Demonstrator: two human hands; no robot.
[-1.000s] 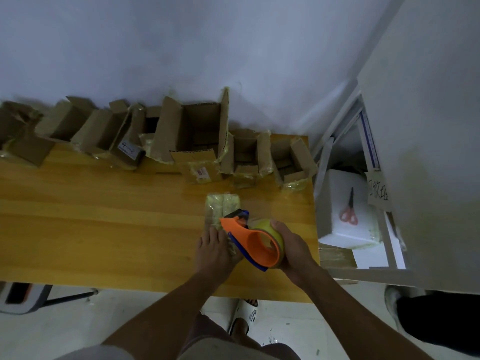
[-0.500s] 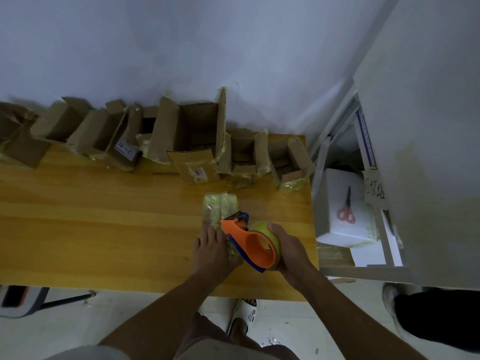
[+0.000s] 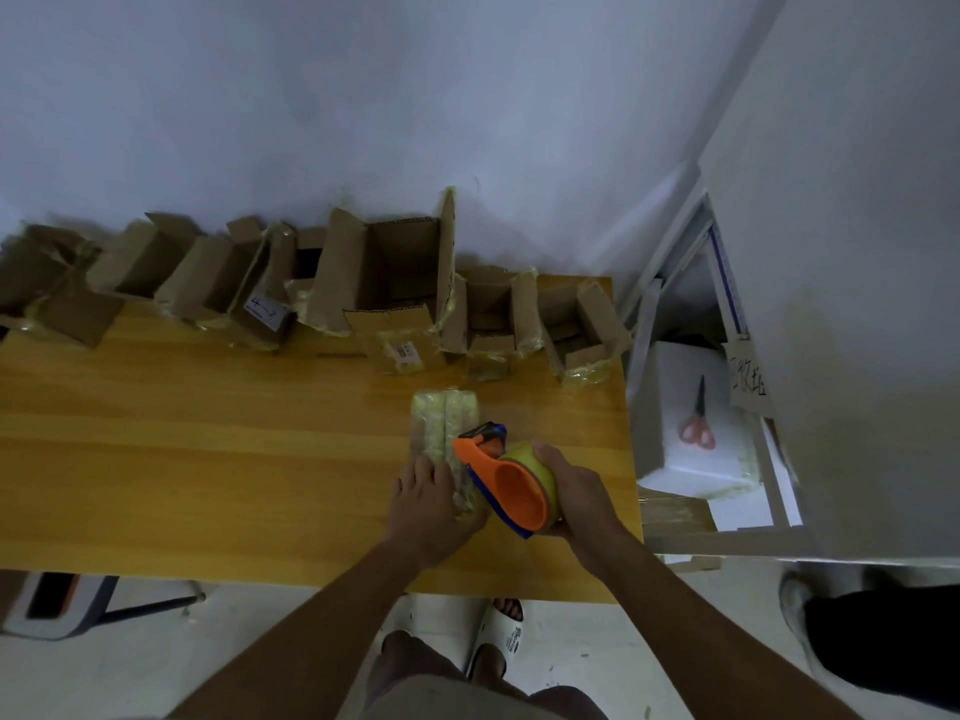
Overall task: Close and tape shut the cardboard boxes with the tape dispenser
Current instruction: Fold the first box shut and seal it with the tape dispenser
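**Small box held flat as tape dispenser rests on its top**

Pale walls back a wooden table [image 3: 208, 459] where open cardboard boxes [image 3: 395, 272] line the far edge; one white label reads "4-3" [image 3: 266, 313]. Near the front right corner, the left hand [image 3: 434, 504] presses flat on a small taped box [image 3: 444, 433], fingers straight. The right hand [image 3: 576, 493] grips the orange tape dispenser [image 3: 506, 483], its front end on the box top. Bare tabletop stretches wide to the left. Red-handled scissors [image 3: 697, 428] lie on white foam [image 3: 691, 459] beyond the table's right edge.
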